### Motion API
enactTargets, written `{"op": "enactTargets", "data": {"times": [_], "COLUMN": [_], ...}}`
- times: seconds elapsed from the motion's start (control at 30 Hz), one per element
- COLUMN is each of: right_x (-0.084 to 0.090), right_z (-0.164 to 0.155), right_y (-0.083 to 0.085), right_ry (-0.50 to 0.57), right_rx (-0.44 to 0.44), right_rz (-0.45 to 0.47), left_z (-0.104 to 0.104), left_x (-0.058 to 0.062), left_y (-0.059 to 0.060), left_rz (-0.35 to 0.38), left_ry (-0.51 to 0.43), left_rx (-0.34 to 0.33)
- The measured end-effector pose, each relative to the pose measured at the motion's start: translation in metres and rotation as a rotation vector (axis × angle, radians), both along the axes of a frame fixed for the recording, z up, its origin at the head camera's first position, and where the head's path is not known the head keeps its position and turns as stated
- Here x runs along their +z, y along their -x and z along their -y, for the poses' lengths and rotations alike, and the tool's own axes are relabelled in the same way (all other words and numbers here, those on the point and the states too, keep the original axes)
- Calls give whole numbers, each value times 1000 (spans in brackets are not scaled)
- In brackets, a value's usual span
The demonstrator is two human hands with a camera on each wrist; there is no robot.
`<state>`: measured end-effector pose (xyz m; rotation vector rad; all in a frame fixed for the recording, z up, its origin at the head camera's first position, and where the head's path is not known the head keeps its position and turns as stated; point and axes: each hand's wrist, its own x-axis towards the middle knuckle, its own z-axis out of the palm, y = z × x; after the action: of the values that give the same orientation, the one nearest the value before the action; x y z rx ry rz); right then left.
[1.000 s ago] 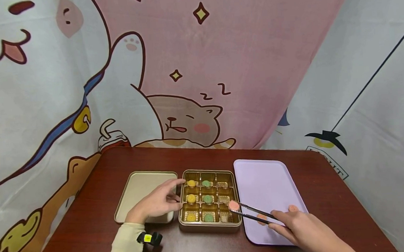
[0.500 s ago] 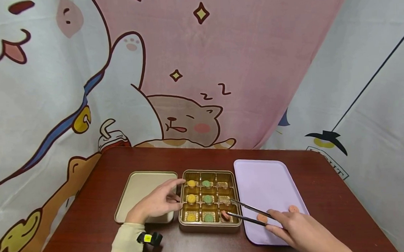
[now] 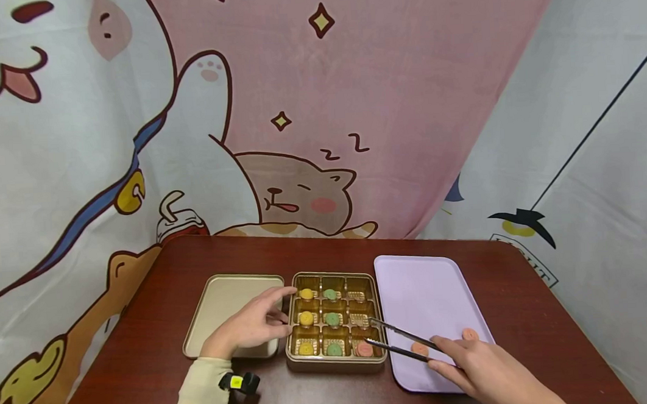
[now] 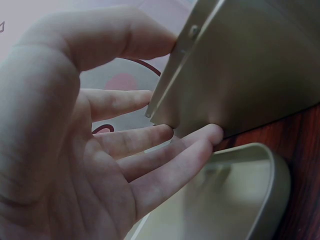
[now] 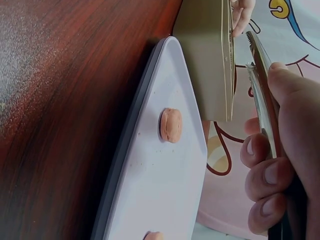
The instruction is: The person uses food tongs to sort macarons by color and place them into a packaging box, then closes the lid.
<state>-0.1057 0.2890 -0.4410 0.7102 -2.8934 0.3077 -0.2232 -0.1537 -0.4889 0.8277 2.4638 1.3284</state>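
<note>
A gold box (image 3: 337, 365) with a nine-compartment insert holds yellow macarons (image 3: 306, 319) in its left column and green macarons (image 3: 332, 319) in its middle column. One pink macaron (image 3: 365, 349) lies in the front right compartment. My right hand (image 3: 488, 367) holds black-handled tongs (image 3: 399, 350); their tips are spread, with nothing between them, over the box's right side. My left hand (image 3: 250, 322) touches the left side of the box, its fingers mostly straight against the wall in the left wrist view (image 4: 150, 150).
Right of the box lies a lilac tray (image 3: 421, 288) with a peach macaron (image 3: 419, 349) and another macaron (image 3: 470, 334) near my right hand. The box lid (image 3: 224, 299) is on the left, partly beneath my left hand. A brown table (image 3: 282, 253) bears everything.
The pink macaron went from between the tongs' tips down into the front right compartment, tilting before it settled flat. The tongs spread and let it go. My left hand stayed put.
</note>
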Motion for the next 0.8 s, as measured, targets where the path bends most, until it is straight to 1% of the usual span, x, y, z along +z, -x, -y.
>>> {"op": "enactTargets", "data": {"times": [0.2,0.37,0.47,0.53,0.67,0.73,0.8], "right_x": [5,3,0,-2,-6,-9,-11], "right_z": [-2,-10,-17,-23,-33,-39,-44], "right_y": [-2,-3,-5,-6,-9,-11,-13], "right_ry": [-3,-13,-1,7,13,15,11], "right_rx": [-82,-87,-81,-98,-135,-148,-162], "right_rz": [91,109,95,79,18,9,23], "left_z": [0,1,1,1,0,0,0], "left_x": [0,1,1,1,2,2,2], "left_y": [0,0,0,-1,-1,-1,-1], "left_rz": [5,8,5,4,4,7,7], "left_ry": [-5,-3,1,4,5,5,6], "left_rx": [-2,-5,-7,-7,-4,-3,-2]}}
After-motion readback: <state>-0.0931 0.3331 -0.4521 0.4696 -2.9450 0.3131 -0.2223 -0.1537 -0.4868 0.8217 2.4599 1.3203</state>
